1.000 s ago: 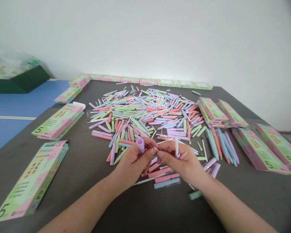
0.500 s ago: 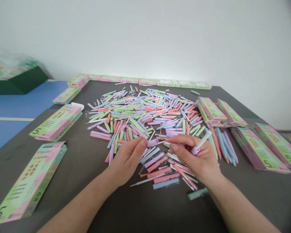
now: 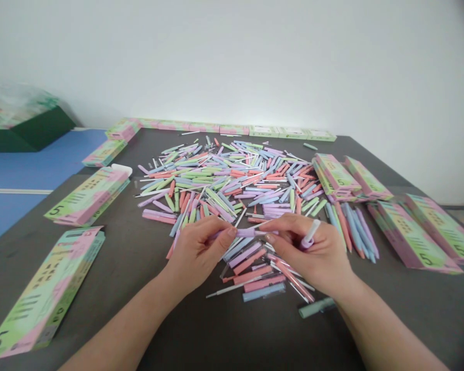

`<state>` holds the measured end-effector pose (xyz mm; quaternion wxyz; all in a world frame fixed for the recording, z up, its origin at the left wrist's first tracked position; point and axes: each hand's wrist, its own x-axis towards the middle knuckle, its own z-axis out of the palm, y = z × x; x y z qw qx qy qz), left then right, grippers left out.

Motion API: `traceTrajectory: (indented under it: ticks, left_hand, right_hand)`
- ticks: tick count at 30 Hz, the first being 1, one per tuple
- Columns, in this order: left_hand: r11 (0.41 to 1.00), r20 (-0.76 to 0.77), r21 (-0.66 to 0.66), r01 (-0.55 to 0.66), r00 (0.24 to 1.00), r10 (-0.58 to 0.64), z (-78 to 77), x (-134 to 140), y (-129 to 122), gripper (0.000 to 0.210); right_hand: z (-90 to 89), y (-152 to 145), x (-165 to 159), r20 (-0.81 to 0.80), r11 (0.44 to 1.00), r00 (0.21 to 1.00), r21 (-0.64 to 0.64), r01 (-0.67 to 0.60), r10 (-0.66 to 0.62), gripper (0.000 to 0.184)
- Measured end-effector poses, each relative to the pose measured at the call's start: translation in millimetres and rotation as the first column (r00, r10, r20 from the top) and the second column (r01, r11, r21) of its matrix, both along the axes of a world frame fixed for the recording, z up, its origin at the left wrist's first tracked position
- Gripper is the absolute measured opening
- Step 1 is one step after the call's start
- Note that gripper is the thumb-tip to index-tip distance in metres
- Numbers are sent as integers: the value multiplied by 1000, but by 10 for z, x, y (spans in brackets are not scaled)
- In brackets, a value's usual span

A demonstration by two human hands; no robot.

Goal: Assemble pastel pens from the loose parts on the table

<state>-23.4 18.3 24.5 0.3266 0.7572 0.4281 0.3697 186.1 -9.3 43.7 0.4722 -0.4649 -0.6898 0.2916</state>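
Between the thumb and fingers of my left hand is a light purple pen barrel, lying roughly level. My right hand pinches a thin pen part at the barrel's right end, mostly hidden by the fingertips. Barrel and part appear to meet; how far one sits in the other I cannot tell. A whitish translucent pen piece with a purple end is tucked among my right fingers and sticks up. Below the hands lie loose barrels and refills, among them a blue barrel and a grey-green barrel.
A wide pile of coloured pen parts covers the table's middle. Assembled-looking pens lie right of it. Printed boxes stand on the left, right and along the back. A dark green bin sits far left.
My hands have come together slightly. The gap between the purple barrel and the thin part in my right fingers has closed, and the barrel has turned more level.
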Motion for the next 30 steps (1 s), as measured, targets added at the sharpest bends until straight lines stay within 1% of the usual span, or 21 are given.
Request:
traceTrajectory:
  ticks: [5,8,12,19,30]
  left_hand:
    - [997,-2,74,-7,1000,7,-17,-9,7,27]
    - [993,-10,118,-15,1000,16,-24,-12,8,25]
    - [990,-26,141,-13,1000,17,-31,-16,4,22]
    - [989,-24,148,-20,999,24,-21,-26,4,19]
    - [984,-25,176,0,1000,4,-20,-15,-6,17]
  right_hand:
    - [-32,7,11,106,999,994,24,-44,41,13]
    - [-64,15,8,139,999,990,25,-37,33,14]
    - [-93,27,-3,163,998,985,1,-65,64,17]
    - [-91,13,36,125,985,977,-30,-171,173,27]
    - [-88,32,2,60,981,986,-128,-145,154,17]
